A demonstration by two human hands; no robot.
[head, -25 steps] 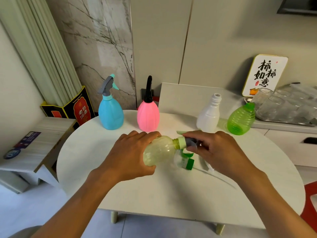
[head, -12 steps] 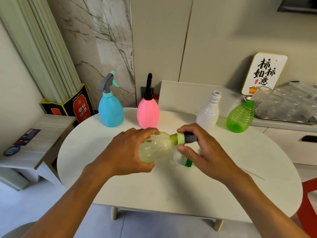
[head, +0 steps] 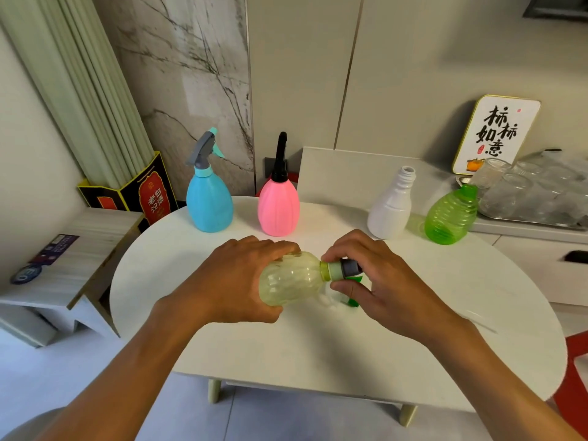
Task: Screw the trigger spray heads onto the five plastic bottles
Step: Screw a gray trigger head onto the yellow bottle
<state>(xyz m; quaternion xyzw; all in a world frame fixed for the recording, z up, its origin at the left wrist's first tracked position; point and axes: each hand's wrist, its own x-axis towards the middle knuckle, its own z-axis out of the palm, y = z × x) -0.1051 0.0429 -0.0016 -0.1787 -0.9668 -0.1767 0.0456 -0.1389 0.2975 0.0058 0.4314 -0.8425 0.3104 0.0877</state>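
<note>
Since a second ago, our right hand (head: 391,281) has rolled over the spray head (head: 345,270): then its back was up with the fingers over the collar, now the thumb pinches the pale collar from below and the fingers curl over the grey head. The yellow bottle (head: 291,278) has stayed on its side above the table (head: 318,351), neck toward 3 o'clock, and our left hand (head: 241,281) still wraps its body, fingers curled over the top and thumb beneath. The green-and-white spray head (head: 350,300) lying on the table under our right hand was plainly seen earlier; now only a green edge and a blurred white part show. A thin clear tube (head: 480,319) lies on the table at 3 o'clock from our hands.

At 11 o'clock the blue bottle (head: 209,202) stands with its grey head on; at 12 the pink bottle (head: 278,208) wears a black head. At 1 o'clock the white bottle (head: 389,211) stands with a bare neck, and the green bottle (head: 451,214) beside it also lacks a trigger.

For writing, the white sign (head: 496,135) against the wall at 2 o'clock reads 柿柿如意 in black brush characters, with a small orange fruit drawn below. The dark box (head: 152,198) at 10 o'clock carries 老白汾酒 on a red panel. The print on the card (head: 55,248) at 9 o'clock is too small to read.
</note>
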